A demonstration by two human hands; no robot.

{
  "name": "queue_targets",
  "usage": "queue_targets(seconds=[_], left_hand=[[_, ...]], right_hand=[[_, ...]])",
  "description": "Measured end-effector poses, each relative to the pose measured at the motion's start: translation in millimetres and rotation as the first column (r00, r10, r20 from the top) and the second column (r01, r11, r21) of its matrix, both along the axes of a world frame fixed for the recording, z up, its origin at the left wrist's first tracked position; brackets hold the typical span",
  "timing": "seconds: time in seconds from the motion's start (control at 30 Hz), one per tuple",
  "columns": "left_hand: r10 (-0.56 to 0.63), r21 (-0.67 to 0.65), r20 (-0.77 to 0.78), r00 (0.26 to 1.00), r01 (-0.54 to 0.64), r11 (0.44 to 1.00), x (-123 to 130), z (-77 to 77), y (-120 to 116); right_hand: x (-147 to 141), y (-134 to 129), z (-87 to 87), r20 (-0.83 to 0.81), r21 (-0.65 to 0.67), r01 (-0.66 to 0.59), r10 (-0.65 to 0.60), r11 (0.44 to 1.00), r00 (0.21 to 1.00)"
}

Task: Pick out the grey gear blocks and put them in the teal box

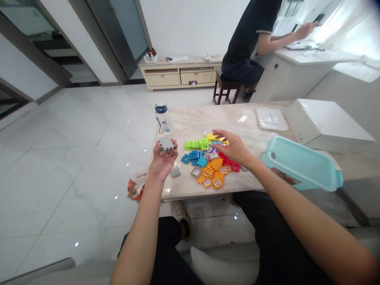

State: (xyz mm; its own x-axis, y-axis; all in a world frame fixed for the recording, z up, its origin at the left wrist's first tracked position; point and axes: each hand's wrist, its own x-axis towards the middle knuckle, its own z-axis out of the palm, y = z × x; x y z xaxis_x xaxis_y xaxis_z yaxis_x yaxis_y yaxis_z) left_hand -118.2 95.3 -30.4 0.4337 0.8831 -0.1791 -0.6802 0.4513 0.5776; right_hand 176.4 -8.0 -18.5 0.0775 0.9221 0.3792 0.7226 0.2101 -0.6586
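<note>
My left hand (162, 160) is closed around a stack of grey toothed-edge tiles (166, 145), raised at the table's left side. My right hand (233, 148) hovers over the back of a tile pile, fingers apart with nothing visible in them. Beneath it lie red tiles (233, 164), and green tiles (196, 144) are just left of its fingertips. Blue tiles (194, 156) sit in the middle of the pile. Orange tiles (212, 170), some with white window pieces, spread toward the front edge. A loose grey tile (175, 171) lies below my left hand.
A clear bottle with a blue lid (164, 118) stands at the table's back left. To the right are a light-blue bin (303, 162), a clear lid (272, 119) and a white box (329, 120). Another person (249, 43) sits on a stool (227, 88) beyond.
</note>
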Motion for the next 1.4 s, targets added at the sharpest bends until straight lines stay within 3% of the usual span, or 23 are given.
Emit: queue_targets(seconds=[0.1,0.17,0.27,0.37,0.5,0.67,0.8,0.9,0.97,1.07,1.2,1.4], left_hand=[[0.083,-0.060,0.072,0.994,-0.079,0.995,-6.7,8.3,6.2],[0.100,-0.083,0.089,0.991,-0.093,0.992,-7.3,9.8,6.3],[0.077,-0.093,0.094,0.993,-0.068,0.993,-6.2,7.6,3.5],[0.017,-0.066,0.061,0.998,-0.013,0.998,-5.5,3.5,0.0],[-0.068,0.027,-0.044,0.997,0.069,0.997,-3.4,-0.5,-5.8],[-0.110,0.091,-0.089,0.990,0.118,0.989,3.1,-1.6,-12.3],[-0.104,0.085,-0.050,0.993,0.108,0.991,5.3,-1.1,-12.8],[-0.069,0.127,-0.114,0.991,0.084,0.988,8.8,-3.1,-12.7],[0.002,0.219,-0.242,0.970,0.053,0.974,14.5,-6.7,-14.2],[0.158,0.406,-0.470,0.868,0.054,0.912,25.5,-15.2,-19.7],[0.307,0.565,-0.612,0.729,0.132,0.814,35.4,-25.2,-28.9],[0.377,0.634,-0.680,0.629,0.244,0.734,42.7,-28.2,-37.5]], right_hand=[[3.6,8.4,-9.8,0.084,-0.083,0.014,-0.007,0.996,0.996],[6.1,14.4,-16.4,0.201,-0.224,0.018,0.028,0.974,0.979],[8.4,21.0,-26.9,0.348,-0.463,0.068,0.111,0.884,0.931],[5.0,23.9,-37.4,0.438,-0.576,0.116,0.186,0.809,0.880],[-8.5,26.8,-48.9,0.521,-0.611,0.173,0.227,0.773,0.823],[-21.0,32.7,-53.9,0.539,-0.617,0.236,0.185,0.751,0.822],[-21.1,34.5,-45.6,0.563,-0.604,0.302,0.126,0.737,0.817],[-17.5,34.9,-29.7,0.574,-0.550,0.353,0.036,0.757,0.818],[-15.5,34.2,-15.8,0.526,-0.467,0.385,-0.100,0.796,0.845],[-17.6,29.4,3.2,0.278,-0.384,0.357,-0.262,0.852,0.924],[-34.1,18.1,13.8,-0.008,-0.397,0.186,-0.206,0.899,0.978],[-50.1,11.7,4.9,-0.125,-0.424,0.038,-0.100,0.905,0.987]])
